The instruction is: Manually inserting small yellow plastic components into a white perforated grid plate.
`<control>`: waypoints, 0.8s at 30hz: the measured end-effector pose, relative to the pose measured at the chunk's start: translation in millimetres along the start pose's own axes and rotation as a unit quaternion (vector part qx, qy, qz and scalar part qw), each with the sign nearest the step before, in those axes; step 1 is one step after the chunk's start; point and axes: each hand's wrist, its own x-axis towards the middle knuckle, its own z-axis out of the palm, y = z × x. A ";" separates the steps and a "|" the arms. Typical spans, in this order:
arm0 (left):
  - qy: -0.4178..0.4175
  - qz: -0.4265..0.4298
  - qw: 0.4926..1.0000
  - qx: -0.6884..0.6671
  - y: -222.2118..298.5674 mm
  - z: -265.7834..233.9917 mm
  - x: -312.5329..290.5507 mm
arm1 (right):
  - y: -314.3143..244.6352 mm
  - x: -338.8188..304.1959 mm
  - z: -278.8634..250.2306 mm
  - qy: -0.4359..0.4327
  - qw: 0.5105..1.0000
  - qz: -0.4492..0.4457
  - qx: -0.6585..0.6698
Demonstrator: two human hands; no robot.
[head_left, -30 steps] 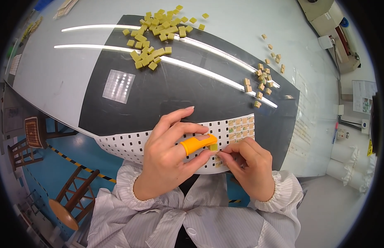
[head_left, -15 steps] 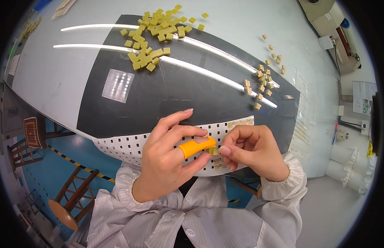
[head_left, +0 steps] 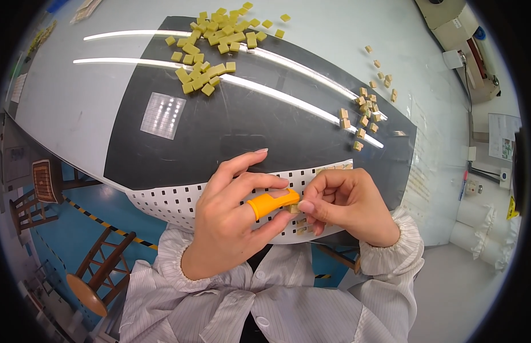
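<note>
My left hand [head_left: 231, 208] wears an orange finger sleeve [head_left: 271, 204] on one finger. Between that finger and the thumb it pinches a small yellowish block [head_left: 293, 209], mostly covered by the fingers. My right hand [head_left: 348, 203] is closed in a pinch right at the block's side; whatever its thumb and fingertip hold is too small to make out. Under both hands lies a white sheet [head_left: 168, 200] with rows of dark square holes. Small tan pieces [head_left: 303, 227] sit on the sheet's right part, partly hidden by my right hand.
Farther off on the black mat [head_left: 219, 123] lies a heap of green-yellow blocks [head_left: 222, 37]. A clear gridded square [head_left: 162, 116] is left of centre, and tan-faced blocks [head_left: 365, 111] are scattered at the right. Wooden stools [head_left: 97, 274] stand on the blue floor at left.
My right fingertips have shifted slightly left and up against the block, which has turned a little in the left hand's pinch. The left hand is nearly still.
</note>
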 end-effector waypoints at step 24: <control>0.005 0.005 1.000 0.005 -1.0 1.6 -0.6 | 11.4 -0.1 11.5 0.039 0.986 -0.101 -0.123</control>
